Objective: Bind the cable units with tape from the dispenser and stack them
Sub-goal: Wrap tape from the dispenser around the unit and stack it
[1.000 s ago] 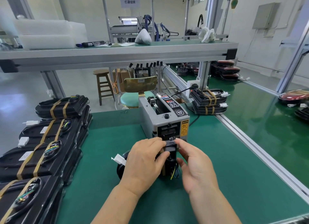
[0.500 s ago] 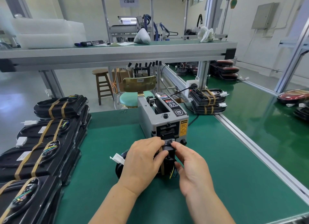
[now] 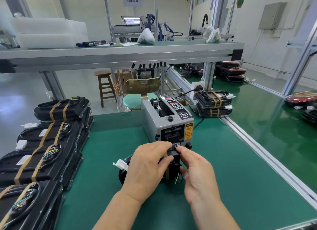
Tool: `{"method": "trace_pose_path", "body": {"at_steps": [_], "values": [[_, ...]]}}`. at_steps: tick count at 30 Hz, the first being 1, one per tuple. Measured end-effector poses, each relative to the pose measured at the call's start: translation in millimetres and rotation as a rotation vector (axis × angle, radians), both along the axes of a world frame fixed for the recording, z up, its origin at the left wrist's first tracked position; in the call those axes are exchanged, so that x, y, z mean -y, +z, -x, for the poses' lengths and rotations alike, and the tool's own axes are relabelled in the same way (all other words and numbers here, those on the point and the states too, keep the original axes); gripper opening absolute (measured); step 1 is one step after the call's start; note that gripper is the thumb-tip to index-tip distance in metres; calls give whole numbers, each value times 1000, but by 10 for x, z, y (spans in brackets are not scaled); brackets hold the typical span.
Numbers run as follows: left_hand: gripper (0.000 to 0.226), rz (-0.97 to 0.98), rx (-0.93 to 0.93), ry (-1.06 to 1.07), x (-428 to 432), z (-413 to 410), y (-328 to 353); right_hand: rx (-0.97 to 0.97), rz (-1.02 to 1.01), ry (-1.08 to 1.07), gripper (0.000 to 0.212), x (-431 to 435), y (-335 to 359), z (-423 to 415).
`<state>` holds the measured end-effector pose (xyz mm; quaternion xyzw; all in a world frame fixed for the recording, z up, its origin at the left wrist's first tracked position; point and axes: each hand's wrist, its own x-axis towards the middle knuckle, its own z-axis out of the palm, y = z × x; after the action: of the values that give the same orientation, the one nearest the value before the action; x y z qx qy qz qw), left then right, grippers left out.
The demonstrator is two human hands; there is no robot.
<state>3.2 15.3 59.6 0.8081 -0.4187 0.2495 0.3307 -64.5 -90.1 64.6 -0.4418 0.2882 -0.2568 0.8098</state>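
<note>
The unit sits on the surface just before the dispenser. The left hand has its grip curled over it, and the right hand pinches its right end (tan tape shows between).

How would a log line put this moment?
left hand grips cable unit | right hand pinches its top | tape dispenser behind | bound stacks left

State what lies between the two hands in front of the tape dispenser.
In the head view, the black cable unit lies between the left hand and right hand, both gripping it.
</note>
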Motion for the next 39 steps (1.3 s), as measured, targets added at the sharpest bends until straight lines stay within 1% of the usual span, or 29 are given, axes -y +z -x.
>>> {"method": "trace_pose_path", "body": {"at_steps": [9, 16, 22, 25, 28, 33, 36, 39], "values": [[26, 32, 65, -16, -3, -24, -47, 6, 11, -17, 17, -18, -14, -4], [22, -26, 101, 9, -4, -41, -61, 16, 37, -6, 18, -32, 2, 12], [25, -56, 107, -8, -8, -29, -32, 25, 64, -9, 17, -15, -37, 0], [26, -88, 89, -5, -12, -21, -28, 25, 123, -31, 19, -6, -58, -6], [25, -108, 71, -16, -19, -12, -15, 23, 208, -69, 16, 4, -71, -10], [25, -114, 59, -14, -20, 9, 8, 23, 341, -94, 23, 28, -107, 2], [27, -111, 61, -8, -19, 9, 14, 7, 381, -115, 23, 35, -151, -9], [26, -110, 62, -9, -20, 11, 18, -14, 400, -160, 19, 74, -198, -16]]}}
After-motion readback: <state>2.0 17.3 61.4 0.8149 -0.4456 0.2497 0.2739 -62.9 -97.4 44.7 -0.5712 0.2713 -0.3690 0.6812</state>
